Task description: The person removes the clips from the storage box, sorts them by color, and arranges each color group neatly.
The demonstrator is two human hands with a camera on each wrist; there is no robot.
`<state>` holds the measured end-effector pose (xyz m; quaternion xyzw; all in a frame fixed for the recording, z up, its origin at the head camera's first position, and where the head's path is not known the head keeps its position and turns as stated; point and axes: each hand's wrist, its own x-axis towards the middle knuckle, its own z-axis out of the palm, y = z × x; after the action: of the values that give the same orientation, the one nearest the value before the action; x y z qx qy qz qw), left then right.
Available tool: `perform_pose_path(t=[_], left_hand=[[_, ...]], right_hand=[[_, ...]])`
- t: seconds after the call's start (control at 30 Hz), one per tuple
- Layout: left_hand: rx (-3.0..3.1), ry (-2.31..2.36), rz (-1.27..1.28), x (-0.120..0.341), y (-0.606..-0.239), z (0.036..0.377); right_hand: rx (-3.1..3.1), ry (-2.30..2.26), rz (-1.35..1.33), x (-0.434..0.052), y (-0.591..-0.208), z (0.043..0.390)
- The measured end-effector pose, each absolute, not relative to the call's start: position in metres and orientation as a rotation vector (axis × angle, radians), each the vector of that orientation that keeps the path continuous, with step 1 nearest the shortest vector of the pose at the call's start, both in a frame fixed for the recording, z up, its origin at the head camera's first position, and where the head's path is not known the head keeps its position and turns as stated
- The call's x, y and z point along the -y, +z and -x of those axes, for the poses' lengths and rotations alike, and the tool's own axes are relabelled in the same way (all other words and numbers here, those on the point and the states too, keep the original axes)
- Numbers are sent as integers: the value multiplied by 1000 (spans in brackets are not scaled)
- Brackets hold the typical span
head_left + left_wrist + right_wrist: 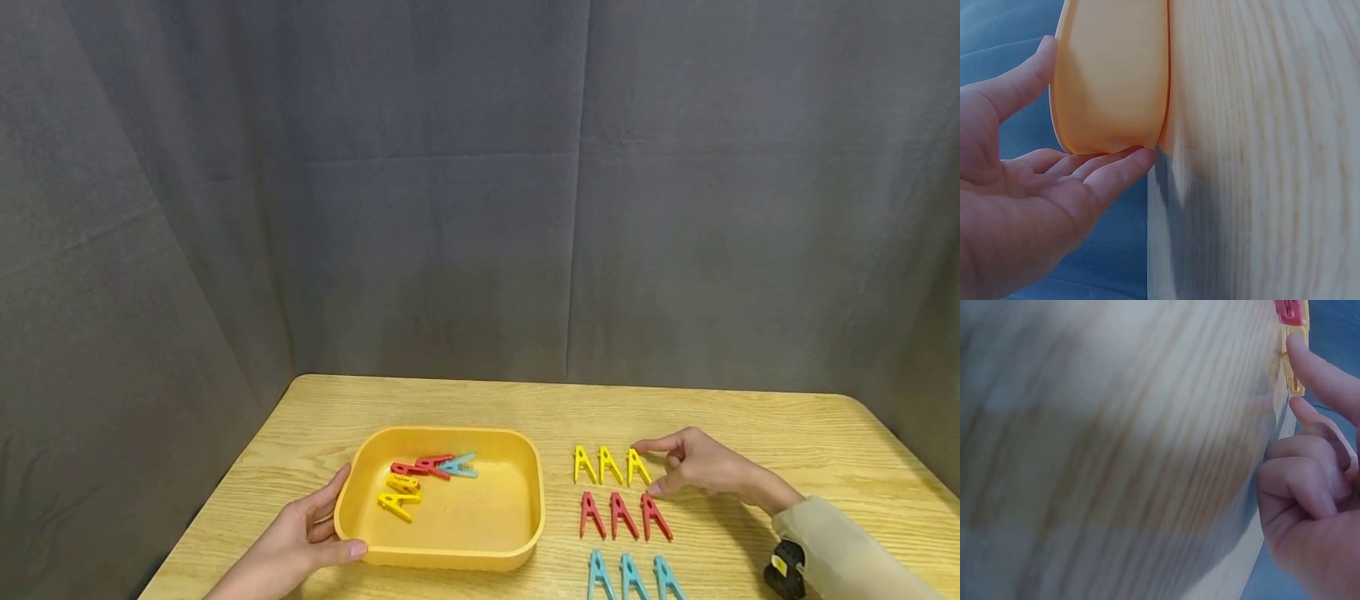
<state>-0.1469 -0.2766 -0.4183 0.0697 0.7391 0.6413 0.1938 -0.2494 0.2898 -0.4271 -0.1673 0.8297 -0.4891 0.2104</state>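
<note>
A yellow tray (525,533) (1110,75) lies on the wooden table (750,417) and holds several red, yellow and blue clothes pegs (420,479). My left hand (322,521) (1054,187) rests against the tray's near left corner, fingers straight along the side and thumb on the front rim. To the right lie rows of three yellow pegs (609,465), three red pegs (618,515) and three blue pegs (630,577). My right hand (647,467) pinches the rightmost yellow peg (637,467) (1294,378) by its ends between index fingertip and thumb tip, other fingers (1310,481) curled.
A grey curtain (480,192) hangs behind and beside the table. A black wrist camera (783,571) sits on my right sleeve. Bare wood lies behind the tray and right of the peg rows. A red peg (1288,309) shows beside the yellow one in the right wrist view.
</note>
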Motion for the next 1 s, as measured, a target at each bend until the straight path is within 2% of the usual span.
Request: perform_pose_path(t=[0.57, 0.73, 1.0], left_hand=[[-2022, 1832, -220, 278, -418, 145], [-2005, 1840, -223, 278, -418, 146], [-2003, 1839, -233, 278, -417, 145]], right_hand=[[-2337, -1351, 517, -285, -419, 247], [-2449, -1292, 574, -274, -401, 243], [-2469, -1212, 879, -221, -361, 235]])
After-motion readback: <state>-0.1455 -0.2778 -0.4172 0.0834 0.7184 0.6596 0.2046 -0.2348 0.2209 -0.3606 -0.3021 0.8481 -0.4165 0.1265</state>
